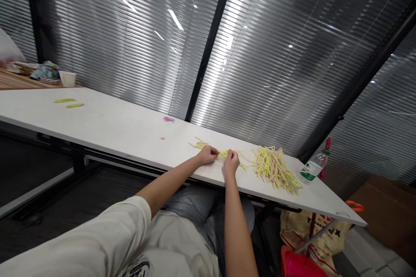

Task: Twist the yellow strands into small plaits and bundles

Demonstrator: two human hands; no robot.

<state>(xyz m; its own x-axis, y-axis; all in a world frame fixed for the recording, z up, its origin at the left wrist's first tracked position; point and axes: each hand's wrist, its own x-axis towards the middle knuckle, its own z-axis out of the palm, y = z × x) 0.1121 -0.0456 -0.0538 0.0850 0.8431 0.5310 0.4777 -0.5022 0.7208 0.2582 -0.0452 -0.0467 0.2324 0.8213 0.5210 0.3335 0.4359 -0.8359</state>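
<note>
While a large heap of yellow and beige strands (pixel 274 169) is lying on the white table (pixel 130 125) to the right, just beside a plastic bottle (pixel 313 168), the left hand (pixel 208 154) and the right hand (pixel 232 162) are pinching a small yellow bundle (pixel 222 154) near the table's front edge; both grips are closed on it. Loose ends (pixel 199 144) are sticking out past both hands, so this bundle is probably sitting only partway through handling. Two slim yellow-green pieces (pixel 74 105) are resting well apart from it toward the table's left end and are perhaps counting as finished, though they are showing too small to be sure. Judging by the heap's size, most strands are waiting unworked.
</note>
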